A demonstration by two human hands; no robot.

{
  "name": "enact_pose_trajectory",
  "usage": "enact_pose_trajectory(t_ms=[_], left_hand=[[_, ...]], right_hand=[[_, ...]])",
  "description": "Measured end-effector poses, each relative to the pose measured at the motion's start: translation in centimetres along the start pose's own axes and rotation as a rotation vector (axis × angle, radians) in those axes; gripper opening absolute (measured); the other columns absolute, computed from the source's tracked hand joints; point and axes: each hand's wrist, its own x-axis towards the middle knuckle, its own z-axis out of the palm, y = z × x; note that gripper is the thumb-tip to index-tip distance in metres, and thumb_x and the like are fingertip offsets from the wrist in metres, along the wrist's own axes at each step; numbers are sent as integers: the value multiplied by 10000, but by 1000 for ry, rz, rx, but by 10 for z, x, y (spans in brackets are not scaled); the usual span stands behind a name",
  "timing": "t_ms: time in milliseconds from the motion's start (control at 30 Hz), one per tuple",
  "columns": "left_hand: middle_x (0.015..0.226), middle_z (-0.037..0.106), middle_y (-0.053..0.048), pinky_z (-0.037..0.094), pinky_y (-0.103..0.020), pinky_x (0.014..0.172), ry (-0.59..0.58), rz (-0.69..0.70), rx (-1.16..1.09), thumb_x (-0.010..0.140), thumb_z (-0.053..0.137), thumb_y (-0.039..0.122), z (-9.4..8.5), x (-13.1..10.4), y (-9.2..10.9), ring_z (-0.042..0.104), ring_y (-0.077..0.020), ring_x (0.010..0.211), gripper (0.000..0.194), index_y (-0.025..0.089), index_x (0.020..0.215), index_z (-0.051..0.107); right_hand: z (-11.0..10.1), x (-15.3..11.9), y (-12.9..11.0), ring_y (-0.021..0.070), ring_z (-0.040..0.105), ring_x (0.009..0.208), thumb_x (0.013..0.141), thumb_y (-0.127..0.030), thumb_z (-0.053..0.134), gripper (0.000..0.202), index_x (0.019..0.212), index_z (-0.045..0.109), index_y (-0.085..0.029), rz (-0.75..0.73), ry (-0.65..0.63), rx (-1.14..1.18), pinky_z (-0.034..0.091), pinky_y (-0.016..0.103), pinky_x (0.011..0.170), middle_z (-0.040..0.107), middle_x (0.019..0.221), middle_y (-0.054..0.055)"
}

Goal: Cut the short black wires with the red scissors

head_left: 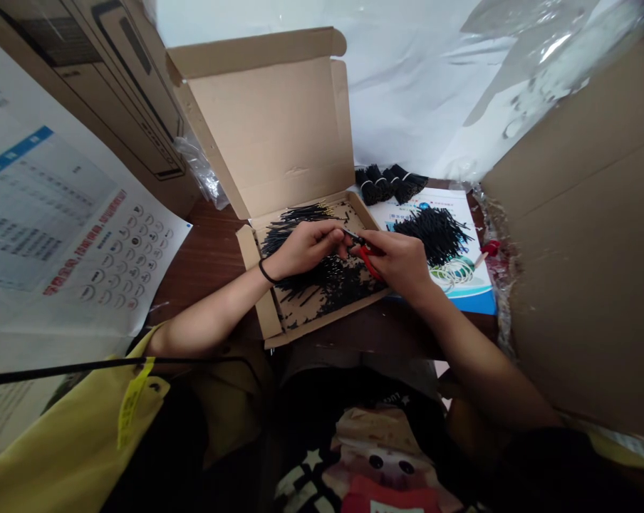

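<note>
My right hand (402, 262) is closed on red-handled scissors (372, 265), whose metal tip points left toward my left hand. Fingers curled together, my left hand (312, 246) pinches something thin and dark near that tip, too small to make out. Both hands are above an open cardboard box (268, 313). Inside it lie thin black strips (295, 219), some with yellowish ends, and many short black cut pieces (343, 292). Part of the box's contents is hidden under my hands.
Right of the box, a printed sheet (482, 299) bears a pile of black pieces (434, 231) and white bands (453, 272). Banded black bundles (389, 184) sit behind. Cardboard (583, 235) stands at right, a printed paper (87, 235) at left.
</note>
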Motion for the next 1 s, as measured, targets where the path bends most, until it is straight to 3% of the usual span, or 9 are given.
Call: enact_pose_trajectory(t_ms=[267,500,1000], left_hand=[[735,665,-39,461,-224,712,47,-26,40,931,432,441,-4,1,3,607,-103,715,364,138,866,621],[790,683,-52,457,-220,677,73,-34,27,891,537,390,-2,1,2,610,-102,722,278,133,840,631],[729,686,-38,405,-228,575,110,-61,111,894,524,397,-2,0,5,558,-91,619,298,145,795,649]], right_hand=[[-2,2,-6,139,625,661,826,-373,602,242,973,704,-210,60,99,69,455,261,618,720,804,36],[-3,2,-11,151,632,682,797,-401,631,287,993,705,-204,66,45,113,466,273,645,717,816,45],[0,0,-6,151,641,694,805,-410,620,286,990,715,-214,19,8,149,464,266,638,727,840,52]])
